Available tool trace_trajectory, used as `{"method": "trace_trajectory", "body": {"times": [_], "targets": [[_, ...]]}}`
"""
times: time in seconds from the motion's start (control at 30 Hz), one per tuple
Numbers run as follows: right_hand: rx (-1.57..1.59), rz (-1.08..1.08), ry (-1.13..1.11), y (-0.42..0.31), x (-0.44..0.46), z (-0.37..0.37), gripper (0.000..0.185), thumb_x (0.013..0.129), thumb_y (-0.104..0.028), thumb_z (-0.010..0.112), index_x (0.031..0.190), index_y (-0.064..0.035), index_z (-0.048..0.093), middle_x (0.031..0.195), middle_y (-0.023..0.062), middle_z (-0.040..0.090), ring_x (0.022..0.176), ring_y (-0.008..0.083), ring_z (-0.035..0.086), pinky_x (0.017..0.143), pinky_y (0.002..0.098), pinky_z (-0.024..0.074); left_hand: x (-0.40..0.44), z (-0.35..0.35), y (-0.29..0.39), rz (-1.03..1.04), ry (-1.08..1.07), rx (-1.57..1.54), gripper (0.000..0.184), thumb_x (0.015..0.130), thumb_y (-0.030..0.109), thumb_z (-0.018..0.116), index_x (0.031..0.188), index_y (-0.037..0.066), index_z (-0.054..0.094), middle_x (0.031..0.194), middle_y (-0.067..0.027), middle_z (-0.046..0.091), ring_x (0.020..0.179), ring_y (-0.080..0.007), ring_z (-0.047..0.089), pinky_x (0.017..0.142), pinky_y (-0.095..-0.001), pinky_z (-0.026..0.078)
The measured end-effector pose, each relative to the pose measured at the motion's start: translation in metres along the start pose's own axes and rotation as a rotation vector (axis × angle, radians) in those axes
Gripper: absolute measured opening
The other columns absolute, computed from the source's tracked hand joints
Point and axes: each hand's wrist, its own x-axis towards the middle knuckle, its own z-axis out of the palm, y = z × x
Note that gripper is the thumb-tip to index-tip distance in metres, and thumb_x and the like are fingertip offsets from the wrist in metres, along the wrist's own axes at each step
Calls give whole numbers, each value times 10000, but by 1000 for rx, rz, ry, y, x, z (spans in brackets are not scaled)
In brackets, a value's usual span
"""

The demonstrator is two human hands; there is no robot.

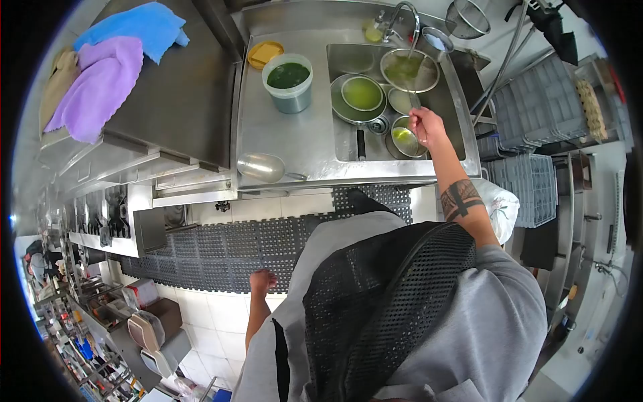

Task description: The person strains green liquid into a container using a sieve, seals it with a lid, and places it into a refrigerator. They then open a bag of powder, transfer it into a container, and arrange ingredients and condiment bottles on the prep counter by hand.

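Note:
My right hand (426, 126) is over the sink (453, 127), its fingers closed on the handle of a utensil (414, 99) that reaches up to a strainer (410, 70) under the faucet. Green matter lies in the strainer. Below it in the sink are a bowl of green liquid (362, 92) and a smaller metal bowl (406, 138) with some green liquid. Away from the counter, low at my left side, hangs my left hand (263, 281); its fingers are curled and partly blurred, and I cannot make out whether they hold anything.
On the counter stand a bucket of dark green liquid (288, 84), a yellow lid (266, 54) and a metal scoop (261, 167). Purple (100, 84) and blue cloths (137, 28) lie at the upper left. Grey racks (539, 100) stand at the right. A black mat (221, 251) covers the floor.

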Motion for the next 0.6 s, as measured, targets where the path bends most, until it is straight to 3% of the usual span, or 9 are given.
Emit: {"method": "trace_trajectory", "body": {"times": [0.1, 0.17, 0.2, 0.27, 0.3, 0.37, 0.43, 0.5, 0.6], "targets": [[-389, 92, -67, -2, 7, -21, 55, 963, 15, 565, 1014, -5, 567, 722, 64, 581, 578, 134, 536, 531, 263, 458, -8, 2, 3, 18, 63, -116, 200, 971, 90, 516, 1066, -40, 634, 839, -156, 698, 622, -242, 705, 503, -341, 584], [-938, -50, 173, -11, 10, -34, 250, 915, 10, 559, 1145, 20, 658, 678, 74, 588, 547, 157, 567, 509, 309, 480, -18, 12, 7, 12, 93, -156, 200, 972, 88, 513, 1071, -40, 631, 840, -156, 698, 620, -244, 703, 503, -340, 583], [-936, -41, 165, -8, 28, -55, 250, 915, 10, 559, 1145, 20, 658, 678, 74, 588, 547, 157, 567, 509, 309, 480, -28, 20, 23, -41, 111, -112, 194, 969, 90, 518, 1056, -38, 636, 837, -154, 697, 621, -243, 704, 513, -342, 588], [-1605, -1037, -22, -3, 52, -85, 408, 874, 5, 574, 1267, -10, 682, 697, 88, 617, 551, 178, 620, 459, 353, 510, -42, 36, 44, -175, 136, -72, 178, 964, 97, 526, 1013, -26, 645, 815, -144, 693, 622, -238, 706, 525, -343, 589], [-1597, -1029, -27, -1, 60, -88, 408, 874, 5, 574, 1267, -10, 682, 697, 88, 617, 551, 178, 620, 459, 353, 510, -56, 45, 70, -243, 146, -53, 173, 962, 100, 530, 991, -21, 650, 805, -139, 691, 622, -236, 706, 531, -344, 589], [-1223, -200, 45, 11, 73, -78, 388, 863, 9, 598, 1238, -16, 697, 725, 99, 644, 576, 194, 661, 460, 388, 548, -61, 64, 77, -211, 88, -62, 172, 960, 119, 542, 972, -7, 658, 789, -127, 694, 631, -230, 709, 533, -344, 583], [-1081, -56, 32, 25, 88, -70, 227, 901, -15, 609, 1110, -4, 698, 721, 98, 648, 568, 192, 648, 493, 370, 564, -88, 82, 121, -188, 116, 8, 176, 959, 139, 553, 955, 4, 665, 783, -116, 700, 643, -224, 714, 532, -342, 574], [-606, 228, 40, 58, 127, -83, 69, 954, -65, 611, 955, -14, 657, 717, 99, 649, 556, 185, 633, 491, 355, 552, -90, 91, 123, 49, 21, 194, 194, 967, 149, 559, 1005, -5, 671, 821, -118, 713, 671, -220, 721, 549, -333, 570], [-893, 437, -19, 69, 161, -99, 186, 1003, -170, 584, 871, -42, 611, 703, 94, 637, 537, 187, 613, 434, 352, 489, -110, 117, 154, 8, 54, 171, 258, 989, 154, 562, 1138, -27, 671, 900, -123, 726, 720, -207, 730, 590, -316, 567]]}}
